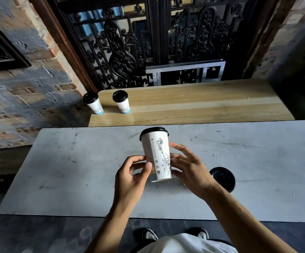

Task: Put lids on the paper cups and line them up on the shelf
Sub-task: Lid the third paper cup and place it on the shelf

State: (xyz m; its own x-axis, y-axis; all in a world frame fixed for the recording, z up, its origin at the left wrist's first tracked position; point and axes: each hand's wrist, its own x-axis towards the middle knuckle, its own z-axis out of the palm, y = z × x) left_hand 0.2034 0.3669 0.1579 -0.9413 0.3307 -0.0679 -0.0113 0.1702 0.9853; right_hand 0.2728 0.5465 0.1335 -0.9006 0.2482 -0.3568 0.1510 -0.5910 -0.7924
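Nearest the viewer, the person's two forearms reach forward over the grey table. The left hand sits at about seven o'clock from the held cup, its thumb and fingertips pinched lightly against the cup's lower left wall. The right hand is at about four o'clock, its fingers spread and curled around the lower right side, so both hands grip the same cup near its base.

The paper cup itself is held just above the table, its base apparently clear of the surface. Its long axis runs close to upright, the top leaning slightly away toward twelve o'clock, and a black lid already sits on the rim. Whether that lid is pressed fully home cannot be told from here.

At three o'clock from the cup, lying flat on the table just beyond the right wrist, is a spare black lid; no uncapped cup shows in view.

Farther off, at twelve o'clock, lies the wooden shelf. Two lidded cups stand at its left end: the far-left cup right at the corner, and the second cup near it on the right.

The next free place in the row lies at about eleven o'clock from the held cup, so the carry likely goes forward and slightly left, cup kept upright; the left hand seems marginally nearer that spot.
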